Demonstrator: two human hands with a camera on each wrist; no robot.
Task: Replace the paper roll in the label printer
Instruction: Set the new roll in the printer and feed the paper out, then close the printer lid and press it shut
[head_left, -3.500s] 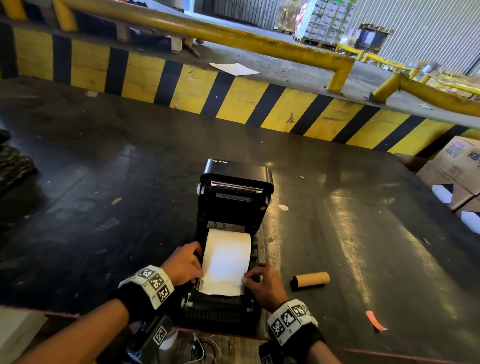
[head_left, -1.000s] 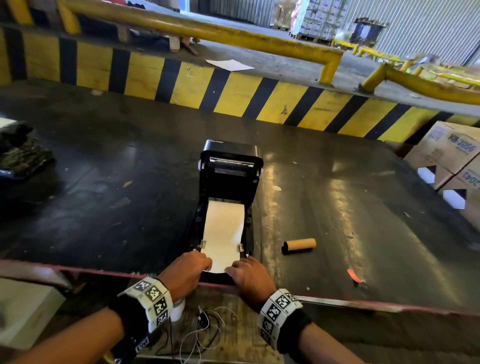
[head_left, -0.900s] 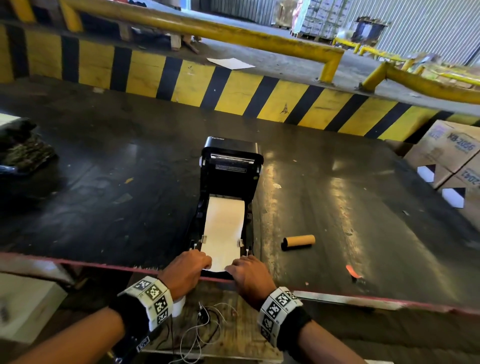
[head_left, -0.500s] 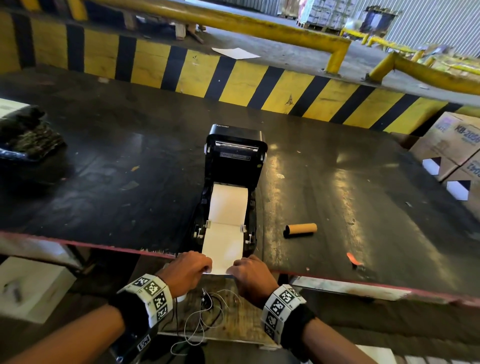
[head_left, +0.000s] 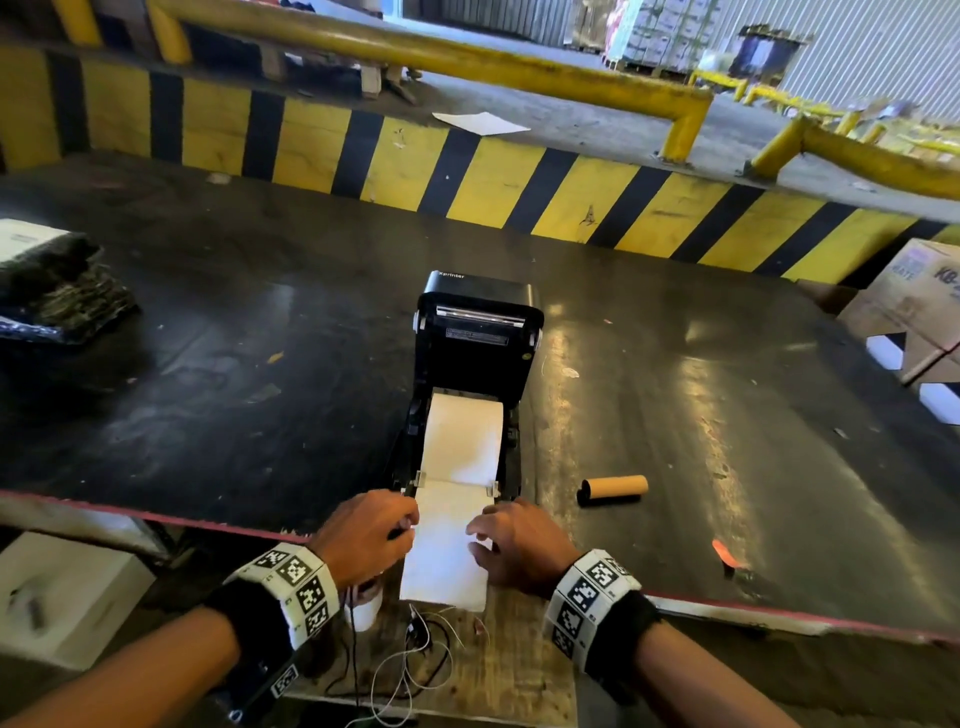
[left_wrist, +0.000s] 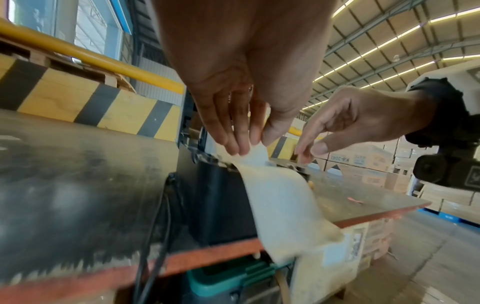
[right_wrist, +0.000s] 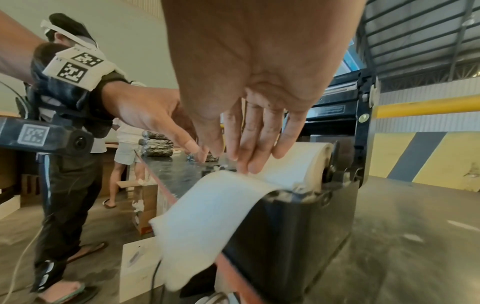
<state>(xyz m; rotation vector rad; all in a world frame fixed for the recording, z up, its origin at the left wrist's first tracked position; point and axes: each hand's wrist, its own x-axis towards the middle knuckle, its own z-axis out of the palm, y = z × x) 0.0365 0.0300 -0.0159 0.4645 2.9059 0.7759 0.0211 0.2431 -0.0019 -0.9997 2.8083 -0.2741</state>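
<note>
- Paper strip (head_left: 451, 540), at lower centre of the head view, looked thin, light and floppy, best taken by its side edges
- Left hand (head_left: 366, 530) pinched its edge; right hand (head_left: 519, 540) lay slack-fingered on it, gripping nothing

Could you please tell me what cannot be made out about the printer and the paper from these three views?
- Paper roll: how it is seated cannot be made out; the head view shows only the strip, and the right hand covers part of it.
- Printer front: hidden by the strip and both hands in the head view.
- Left hand: its grip on the strip's edge is blurred.
- Lid label text: too small.
</note>
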